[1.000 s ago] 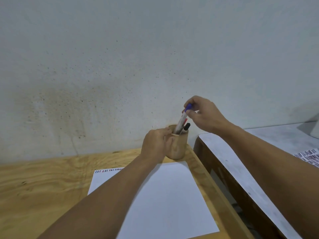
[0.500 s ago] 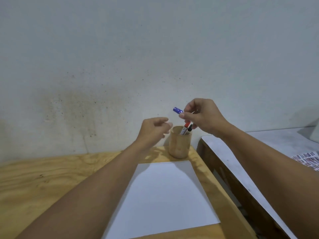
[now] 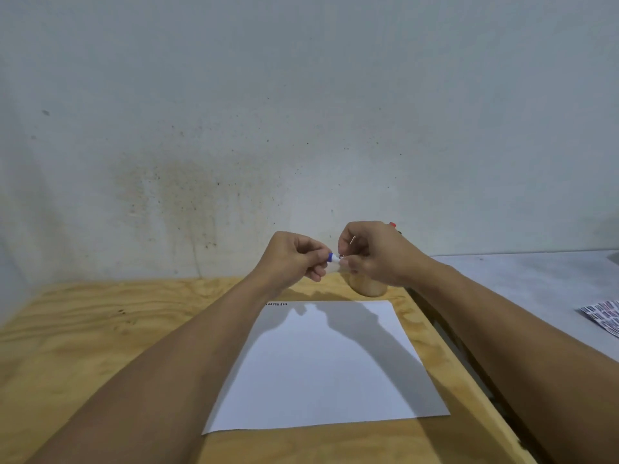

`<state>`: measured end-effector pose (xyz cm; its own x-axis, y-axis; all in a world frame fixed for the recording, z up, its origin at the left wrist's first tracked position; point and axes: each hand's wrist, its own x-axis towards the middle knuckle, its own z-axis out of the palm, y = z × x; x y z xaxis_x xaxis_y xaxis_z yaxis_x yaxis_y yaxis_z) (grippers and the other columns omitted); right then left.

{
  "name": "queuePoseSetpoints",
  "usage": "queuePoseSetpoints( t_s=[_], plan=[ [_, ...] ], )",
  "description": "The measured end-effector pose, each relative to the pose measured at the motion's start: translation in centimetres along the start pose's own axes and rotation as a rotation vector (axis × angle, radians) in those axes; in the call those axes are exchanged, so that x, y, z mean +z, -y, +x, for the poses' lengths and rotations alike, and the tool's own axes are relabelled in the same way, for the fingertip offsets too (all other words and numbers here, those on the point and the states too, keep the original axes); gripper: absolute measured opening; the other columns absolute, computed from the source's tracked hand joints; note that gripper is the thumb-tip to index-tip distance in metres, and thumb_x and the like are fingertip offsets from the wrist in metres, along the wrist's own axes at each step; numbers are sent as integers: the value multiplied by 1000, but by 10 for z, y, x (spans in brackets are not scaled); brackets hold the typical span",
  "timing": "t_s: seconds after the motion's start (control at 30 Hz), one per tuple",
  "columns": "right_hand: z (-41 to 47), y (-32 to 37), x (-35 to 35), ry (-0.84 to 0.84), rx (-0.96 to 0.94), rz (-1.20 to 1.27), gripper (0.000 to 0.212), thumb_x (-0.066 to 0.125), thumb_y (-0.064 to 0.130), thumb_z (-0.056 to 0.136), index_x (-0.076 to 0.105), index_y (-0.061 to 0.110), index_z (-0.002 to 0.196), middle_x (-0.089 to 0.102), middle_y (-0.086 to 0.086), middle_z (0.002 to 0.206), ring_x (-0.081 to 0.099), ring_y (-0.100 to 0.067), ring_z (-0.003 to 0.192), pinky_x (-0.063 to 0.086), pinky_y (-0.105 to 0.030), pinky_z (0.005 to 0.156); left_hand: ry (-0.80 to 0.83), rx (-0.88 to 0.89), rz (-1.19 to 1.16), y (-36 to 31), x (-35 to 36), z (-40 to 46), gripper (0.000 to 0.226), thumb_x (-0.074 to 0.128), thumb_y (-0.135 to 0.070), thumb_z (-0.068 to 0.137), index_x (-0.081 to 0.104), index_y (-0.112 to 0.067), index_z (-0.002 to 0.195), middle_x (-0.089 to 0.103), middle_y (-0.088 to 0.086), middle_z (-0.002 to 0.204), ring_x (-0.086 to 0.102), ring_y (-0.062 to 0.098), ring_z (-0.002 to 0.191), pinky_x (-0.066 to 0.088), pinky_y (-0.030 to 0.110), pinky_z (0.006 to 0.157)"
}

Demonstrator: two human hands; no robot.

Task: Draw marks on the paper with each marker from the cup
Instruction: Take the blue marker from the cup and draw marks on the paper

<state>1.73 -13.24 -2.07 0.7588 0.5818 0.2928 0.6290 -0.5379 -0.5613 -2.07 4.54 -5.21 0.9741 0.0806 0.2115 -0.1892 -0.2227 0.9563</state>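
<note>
A blue-and-white marker [image 3: 331, 257] is held level between both hands, above the far edge of the white paper [image 3: 330, 366]. My left hand [image 3: 293, 259] grips its blue end and my right hand [image 3: 371, 254] pinches the other end. Most of the marker is hidden by fingers. The wooden cup [image 3: 365, 286] stands behind my right hand, largely covered by it. A red marker tip [image 3: 392, 225] shows above my right hand.
The plywood table [image 3: 100, 329] runs to the stained wall. A gap at its right edge separates it from a grey table [image 3: 522, 279], where a printed sheet [image 3: 603, 318] lies at the far right.
My right hand lifted the blue marker out of the cup and brought it forward. My left hand let go of the cup and closed on the marker's blue end.
</note>
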Motion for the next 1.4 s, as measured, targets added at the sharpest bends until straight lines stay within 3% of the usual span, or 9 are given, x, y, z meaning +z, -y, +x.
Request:
queuePoseSetpoints(
  t_s=[0.17, 0.27, 0.4, 0.53, 0.67, 0.83, 1.03, 1.27, 1.4],
  plan=[
    [-6, -12, 15, -58, -79, -195, 40, 58, -5, 82, 48, 31, 69, 55, 19, 56, 48, -3, 55, 49, -46, 60, -111, -153, 65, 18, -31, -6, 14, 61, -3, 87, 67, 2, 76, 61, 15, 62, 58, 10, 44, 53, 19, 46],
    [-13, -13, 15, -69, -64, -122, 33, 48, -10, 83, 52, 20, 74, 61, -2, 69, 51, -16, 59, 48, -44, 57, -236, -202, 77, 37, -58, -14, 13, 61, -7, 88, 68, 1, 81, 63, 12, 69, 58, 11, 48, 51, 17, 45],
    [-15, -7, 26, -11, 189, 534, 27, 42, -7, 96, 66, 2, 87, 64, -14, 82, 60, -16, 59, 50, -28, 51, -309, -178, 83, 49, -62, -25, 10, 59, -4, 88, 66, 3, 87, 60, 10, 73, 54, 17, 51, 51, 24, 50],
    [-10, -2, 41, 61, 374, 1159, 38, 31, -17, 93, 64, -9, 109, 64, -24, 92, 65, -29, 77, 62, -39, 74, -336, -140, 74, 59, -63, -31, 9, 58, 2, 83, 64, -3, 78, 58, 12, 72, 57, 23, 51, 48, 30, 52],
    [-7, -6, 61, 51, 306, 1389, 51, 38, -30, 78, 61, -8, 118, 64, -20, 87, 67, -26, 82, 56, -48, 90, -356, -85, 189, 70, -64, -36, 14, 62, -3, 83, 67, -14, 77, 61, 3, 70, 60, 22, 57, 49, 25, 57],
    [1, -15, 90, -128, 286, 1290, 26, 52, -13, 91, 63, 1, 111, 58, -11, 70, 61, -16, 65, 61, -44, 78, -347, -23, 320, 85, -59, -46, 11, 61, -4, 84, 70, -11, 83, 66, 3, 76, 54, 6, 60, 40, 5, 53],
    [8, -15, 113, -251, 414, 911, 24, 65, 20, 92, 68, -3, 100, 64, -13, 76, 69, -15, 56, 56, -31, 46, -298, 114, 492, 99, -59, -53, 12, 64, -5, 81, 72, -12, 87, 66, 5, 85, 58, 13, 75, 43, 21, 68],
    [5, 1, 122, -249, 396, 1023, 18, 61, -18, 82, 57, -5, 94, 54, -26, 74, 58, -22, 40, 52, -28, 44, -272, 110, 508, 103, -60, -53, 16, 67, -2, 79, 72, -7, 93, 63, 1, 84, 56, 12, 77, 40, 13, 69],
    [6, -7, 133, -286, 382, 910, 11, 65, -18, 78, 59, -15, 86, 56, -23, 73, 58, -22, 48, 54, -31, 51, -282, 118, 534, 104, -61, -53, 16, 69, -3, 78, 73, -7, 93, 62, -3, 82, 57, 11, 76, 39, 11, 68]
  ],
)
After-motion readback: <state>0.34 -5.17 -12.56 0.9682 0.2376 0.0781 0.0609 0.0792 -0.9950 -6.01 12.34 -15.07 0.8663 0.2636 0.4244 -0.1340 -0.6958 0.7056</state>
